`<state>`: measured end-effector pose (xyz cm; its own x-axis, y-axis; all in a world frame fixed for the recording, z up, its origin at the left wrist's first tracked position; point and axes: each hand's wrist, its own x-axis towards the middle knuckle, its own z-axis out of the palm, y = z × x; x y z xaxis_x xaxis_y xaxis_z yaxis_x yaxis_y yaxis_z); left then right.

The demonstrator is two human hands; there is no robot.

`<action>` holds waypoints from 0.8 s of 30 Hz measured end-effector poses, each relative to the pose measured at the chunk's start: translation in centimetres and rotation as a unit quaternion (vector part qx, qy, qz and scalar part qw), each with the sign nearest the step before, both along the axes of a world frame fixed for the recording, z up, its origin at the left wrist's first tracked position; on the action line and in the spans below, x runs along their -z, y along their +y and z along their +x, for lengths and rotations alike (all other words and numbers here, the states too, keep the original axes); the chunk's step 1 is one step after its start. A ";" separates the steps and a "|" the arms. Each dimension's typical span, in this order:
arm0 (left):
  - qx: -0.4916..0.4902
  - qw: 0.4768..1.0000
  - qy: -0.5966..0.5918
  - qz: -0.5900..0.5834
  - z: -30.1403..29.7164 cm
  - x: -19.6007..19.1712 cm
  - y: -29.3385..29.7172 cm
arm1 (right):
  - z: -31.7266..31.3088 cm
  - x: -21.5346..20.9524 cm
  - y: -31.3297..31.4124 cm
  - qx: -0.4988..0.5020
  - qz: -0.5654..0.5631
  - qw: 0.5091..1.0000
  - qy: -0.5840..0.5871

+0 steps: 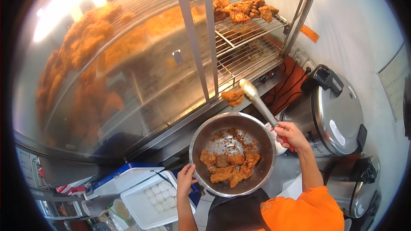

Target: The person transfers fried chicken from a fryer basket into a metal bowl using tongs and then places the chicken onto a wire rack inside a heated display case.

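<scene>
My right hand (290, 134) is closed round the red-handled end of metal tongs (262, 106). A piece of fried chicken (233, 97) is pinched in the tongs' tips, just beyond the bowl's far rim and in front of the warmer's open side. My left hand (186, 179) grips the left rim of a large steel bowl (198, 134). Several fried chicken pieces (233, 169) lie in the near half of that bowl, with loose crumbs scattered behind them. More fried chicken (246, 7) sits on the upper wire rack (252, 44) of the warmer.
The glass-fronted display warmer (141, 81) fills the left and far side, with chicken behind its glass. Two steel cookers (340, 115) stand at the right, with black cables (293, 96) by the wall. At lower left, a white cool box (147, 203) holds pale wrapped lumps.
</scene>
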<state>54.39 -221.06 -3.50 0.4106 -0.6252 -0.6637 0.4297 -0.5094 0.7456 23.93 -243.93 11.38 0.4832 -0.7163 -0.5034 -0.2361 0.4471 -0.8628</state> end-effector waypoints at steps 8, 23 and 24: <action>-0.003 1.000 -0.003 -0.003 -0.2 -0.9 0.2 | 2.9 -10.6 -14.1 0.151 -0.237 0.957 -0.077; 0.028 0.999 -0.028 -0.016 -0.5 -1.8 0.1 | 2.0 -14.9 -20.8 0.148 -0.404 0.850 0.302; 0.028 0.999 -0.021 -0.009 -0.4 -1.5 0.1 | 1.2 -14.8 -17.1 0.094 -0.408 0.871 0.256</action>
<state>53.98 -221.01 -2.05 0.4016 -0.6604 -0.6345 0.3687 -0.5176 0.7721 25.12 -260.99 26.23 0.1802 -0.9791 0.0944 -0.6723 -0.1926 -0.7148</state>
